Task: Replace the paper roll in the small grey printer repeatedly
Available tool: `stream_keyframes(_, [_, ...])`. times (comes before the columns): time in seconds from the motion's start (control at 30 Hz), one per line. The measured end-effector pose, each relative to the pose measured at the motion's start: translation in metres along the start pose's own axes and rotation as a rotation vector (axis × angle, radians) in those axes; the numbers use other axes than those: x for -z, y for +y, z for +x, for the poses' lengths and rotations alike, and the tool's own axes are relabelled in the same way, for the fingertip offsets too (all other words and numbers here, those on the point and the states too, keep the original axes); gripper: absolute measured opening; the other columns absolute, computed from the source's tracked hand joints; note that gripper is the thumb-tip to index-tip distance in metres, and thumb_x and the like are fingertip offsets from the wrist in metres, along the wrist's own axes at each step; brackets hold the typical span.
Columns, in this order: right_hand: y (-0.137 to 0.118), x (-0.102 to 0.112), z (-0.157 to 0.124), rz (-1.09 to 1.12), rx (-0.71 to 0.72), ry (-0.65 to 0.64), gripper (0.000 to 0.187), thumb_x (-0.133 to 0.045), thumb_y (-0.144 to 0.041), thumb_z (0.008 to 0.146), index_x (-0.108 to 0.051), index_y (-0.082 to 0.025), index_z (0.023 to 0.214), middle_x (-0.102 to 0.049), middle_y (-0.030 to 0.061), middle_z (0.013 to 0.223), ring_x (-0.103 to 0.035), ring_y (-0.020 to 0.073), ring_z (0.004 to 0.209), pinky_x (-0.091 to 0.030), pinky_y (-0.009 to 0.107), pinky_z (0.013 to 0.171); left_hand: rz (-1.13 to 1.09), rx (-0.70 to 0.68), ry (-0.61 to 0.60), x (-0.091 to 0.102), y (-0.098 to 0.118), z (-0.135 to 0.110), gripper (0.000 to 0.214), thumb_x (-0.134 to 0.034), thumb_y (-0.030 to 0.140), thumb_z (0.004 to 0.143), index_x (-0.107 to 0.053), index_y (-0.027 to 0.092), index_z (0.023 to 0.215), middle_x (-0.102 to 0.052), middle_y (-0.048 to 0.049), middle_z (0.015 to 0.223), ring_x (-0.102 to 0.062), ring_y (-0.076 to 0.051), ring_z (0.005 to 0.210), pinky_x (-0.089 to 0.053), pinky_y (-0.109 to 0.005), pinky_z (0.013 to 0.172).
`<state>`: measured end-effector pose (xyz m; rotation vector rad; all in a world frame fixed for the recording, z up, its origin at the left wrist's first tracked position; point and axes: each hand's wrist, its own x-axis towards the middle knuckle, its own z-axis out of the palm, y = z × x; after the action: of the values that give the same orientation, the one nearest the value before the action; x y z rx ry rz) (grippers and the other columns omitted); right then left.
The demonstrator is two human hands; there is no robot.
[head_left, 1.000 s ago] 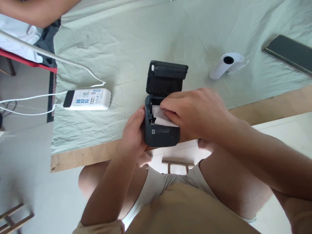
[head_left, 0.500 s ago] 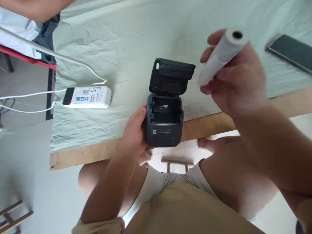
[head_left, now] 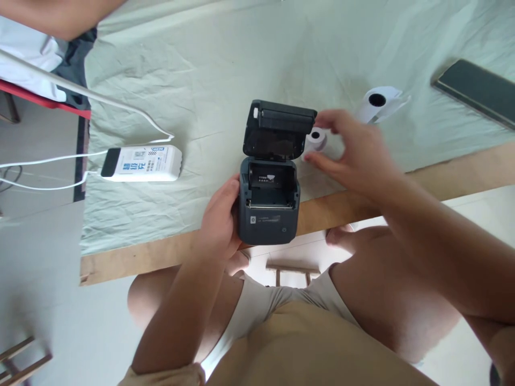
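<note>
A small dark label printer (head_left: 269, 220) with its lid (head_left: 277, 128) flipped up rests in my left hand (head_left: 219, 220), which grips its left side at the table edge. The roll bay inside the printer shows bare, with a small printed label. Just right of the lid stands a small white paper roll (head_left: 316, 140). My right hand (head_left: 350, 147) reaches around this roll, thumb and fingers spread on either side; a firm grip does not show. Beyond that hand, a larger white paper roll (head_left: 365, 110) stands on the cloth with a loose end.
A white power bank (head_left: 148, 163) with white cables (head_left: 52, 158) lies at the left. A dark phone-like slab (head_left: 478, 88) is at the far right. Green cloth (head_left: 209, 69) covers the table above its wooden edge (head_left: 137, 257). Another person's arm (head_left: 68, 13) shows top left.
My right hand has let go of the larger paper roll, which now stands on the table, and has moved left to the small roll. My left hand still holds the printer.
</note>
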<state>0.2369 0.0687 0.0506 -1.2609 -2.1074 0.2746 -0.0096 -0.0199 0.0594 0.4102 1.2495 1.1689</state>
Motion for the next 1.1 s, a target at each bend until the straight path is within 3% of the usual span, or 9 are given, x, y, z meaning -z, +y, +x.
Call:
stream_keyframes(0.13, [0.014, 0.041, 0.006, -0.260, 0.126, 0.280, 0.042, -0.074, -0.023, 0.094, -0.069, -0.029, 0.135, -0.075, 0.0079, 0.132, -0.071, 0.0344, 0.126, -0.055, 0.052, 0.107, -0.009, -0.005, 0.025, -0.001, 0.001, -0.001, 0.025, -0.066, 0.033, 0.099, -0.072, 0.019, 0.079, -0.071, 0.0009, 0.073, -0.066, -0.013, 0.061, -0.057, -0.023, 0.058])
stream_keyframes(0.23, [0.057, 0.048, 0.009, -0.306, -0.014, 0.085, 0.050, -0.076, -0.034, 0.096, -0.063, -0.036, 0.144, -0.070, 0.0104, 0.137, -0.069, 0.0375, 0.127, -0.054, 0.059, 0.107, 0.007, 0.018, 0.004, -0.002, 0.003, -0.002, 0.028, -0.063, 0.035, 0.101, -0.070, 0.019, 0.078, -0.069, 0.0000, 0.071, -0.066, -0.014, 0.059, -0.054, -0.024, 0.053])
stream_keyframes(0.4, [0.094, 0.028, 0.004, -0.192, -0.240, 0.024, 0.057, -0.092, -0.042, 0.081, -0.066, -0.039, 0.132, -0.068, 0.0030, 0.101, -0.069, 0.0288, 0.090, -0.057, 0.055, 0.088, 0.014, 0.012, 0.005, -0.002, 0.003, -0.002, 0.031, -0.059, 0.034, 0.104, -0.071, 0.019, 0.079, -0.070, -0.0002, 0.072, -0.067, -0.014, 0.061, -0.056, -0.024, 0.057])
stream_keyframes(0.53, [0.067, 0.030, 0.005, -0.133, -0.238, 0.133, 0.046, -0.085, -0.042, 0.088, -0.064, -0.041, 0.129, -0.067, 0.0019, 0.106, -0.063, 0.0243, 0.090, -0.052, 0.047, 0.083, 0.018, 0.005, -0.008, -0.002, 0.003, -0.001, 0.031, -0.059, 0.034, 0.104, -0.072, 0.020, 0.080, -0.071, 0.0001, 0.072, -0.067, -0.014, 0.064, -0.058, -0.024, 0.062])
stream_keyframes(0.67, [0.023, 0.045, 0.006, 0.068, 0.002, 0.375, 0.043, -0.082, -0.057, 0.083, -0.067, -0.035, 0.117, -0.063, 0.0035, 0.102, -0.062, 0.0242, 0.089, -0.051, 0.043, 0.078, -0.025, -0.023, -0.064, -0.001, 0.003, -0.002, 0.029, -0.061, 0.039, 0.101, -0.076, 0.019, 0.085, -0.076, -0.0018, 0.078, -0.071, -0.016, 0.069, -0.059, -0.025, 0.064])
stream_keyframes(0.77, [-0.019, 0.051, -0.004, 0.061, 0.130, 0.194, 0.043, -0.071, -0.043, 0.094, -0.067, -0.039, 0.136, -0.070, 0.0051, 0.125, -0.070, 0.0301, 0.115, -0.055, 0.049, 0.098, -0.010, -0.067, -0.153, 0.001, 0.003, -0.002, 0.034, -0.074, 0.053, 0.092, -0.079, 0.020, 0.092, -0.078, -0.0031, 0.079, -0.071, -0.019, 0.067, -0.059, -0.028, 0.059])
stream_keyframes(0.83, [-0.047, 0.044, -0.013, 0.172, 0.203, 0.108, 0.040, -0.072, -0.031, 0.094, -0.067, -0.039, 0.133, -0.075, 0.0025, 0.129, -0.073, 0.0280, 0.121, -0.058, 0.046, 0.103, 0.019, -0.099, -0.199, 0.004, 0.002, -0.003, 0.033, -0.086, 0.051, 0.083, -0.081, 0.021, 0.096, -0.078, -0.0019, 0.080, -0.070, -0.017, 0.064, -0.057, -0.026, 0.057])
stream_keyframes(0.93, [-0.074, 0.018, -0.021, 0.374, 0.153, 0.049, 0.027, -0.075, -0.024, 0.088, -0.065, -0.029, 0.112, -0.078, 0.0052, 0.113, -0.077, 0.0238, 0.095, -0.059, 0.039, 0.076, 0.068, -0.146, -0.206, 0.006, 0.001, -0.004, 0.034, -0.092, 0.044, 0.080, -0.083, 0.020, 0.102, -0.081, -0.0021, 0.087, -0.073, -0.015, 0.070, -0.057, -0.022, 0.061])
stream_keyframes(1.1, [-0.076, -0.020, -0.018, 0.093, 0.215, 0.004, 0.023, -0.060, -0.007, 0.085, -0.060, -0.026, 0.097, -0.080, 0.0019, 0.098, -0.072, 0.0221, 0.079, -0.050, 0.041, 0.078, 0.083, -0.169, -0.184, 0.007, -0.001, -0.005, 0.036, -0.089, 0.051, 0.084, -0.082, 0.017, 0.097, -0.078, -0.0027, 0.083, -0.072, -0.014, 0.069, -0.056, -0.021, 0.060])
